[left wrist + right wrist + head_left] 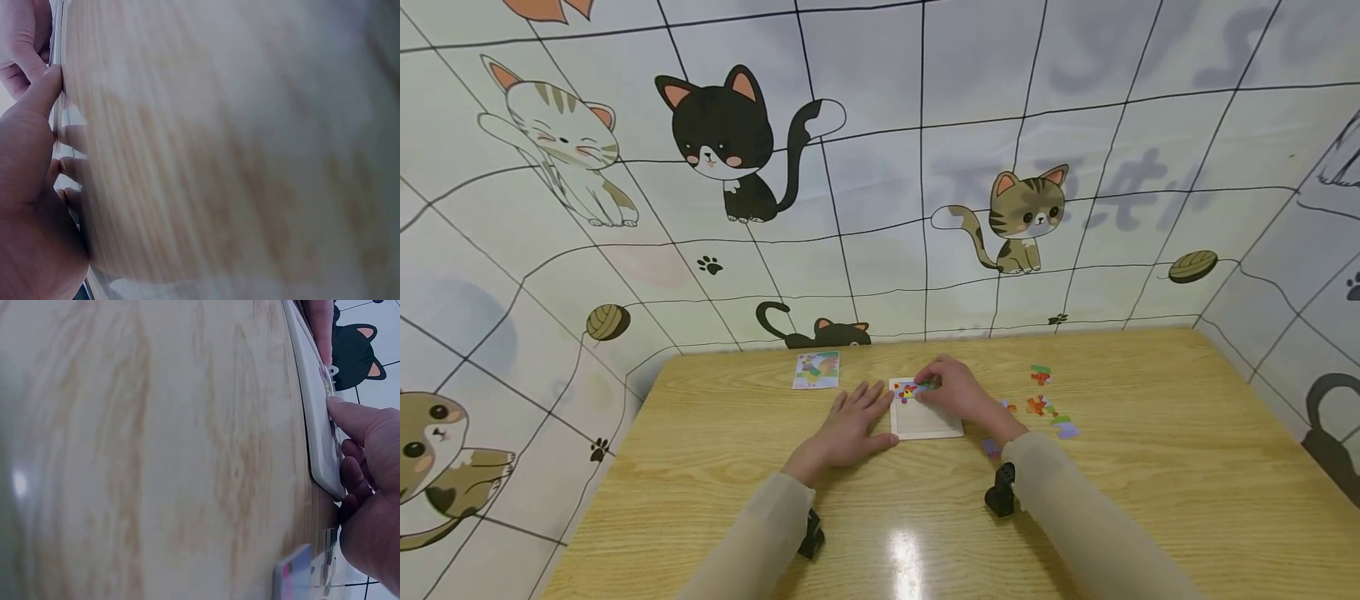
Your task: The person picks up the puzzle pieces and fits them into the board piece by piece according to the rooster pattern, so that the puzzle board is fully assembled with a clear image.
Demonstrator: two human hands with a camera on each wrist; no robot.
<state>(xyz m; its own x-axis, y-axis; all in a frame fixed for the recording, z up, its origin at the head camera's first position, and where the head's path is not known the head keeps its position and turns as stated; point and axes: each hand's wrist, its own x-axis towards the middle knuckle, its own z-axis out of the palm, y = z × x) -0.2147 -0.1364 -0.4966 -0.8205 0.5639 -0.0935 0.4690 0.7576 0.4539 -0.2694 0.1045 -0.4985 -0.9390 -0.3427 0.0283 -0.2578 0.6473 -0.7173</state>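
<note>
**2 hands at a small puzzle board, loose pieces to the right**

The white puzzle board point(927, 421) lay flat on the wooden table point(865, 525), between the person's 2 hands. Joined pieces point(907, 391) in red, yellow and blue filled part of its upper left, while its lower part showed bare white.

The left hand point(848, 429) rested palm down at the board's left side, gripping nothing; its fingers were straight and spread apart. Its thumb touched the board's edge near the lower left corner.

The right hand point(955, 392) reached over the board's upper right, fingers curled, with thumb and fingertips drawn in at a greenish piece point(928, 384) beside the joined ones. Whether they pinched that piece or only pressed on it, I could not tell.

More loose pieces lay right of the board: an orange piece with a green edge point(1041, 375) farthest back, some orange pieces point(1039, 406) nearer, a lilac and green piece point(1064, 427) beyond them, and a purple piece point(992, 448) close to the right forearm, partly hidden.

A picture card point(817, 370) lay behind the left hand, near the wall covering point(880, 275) printed with cats.
</note>
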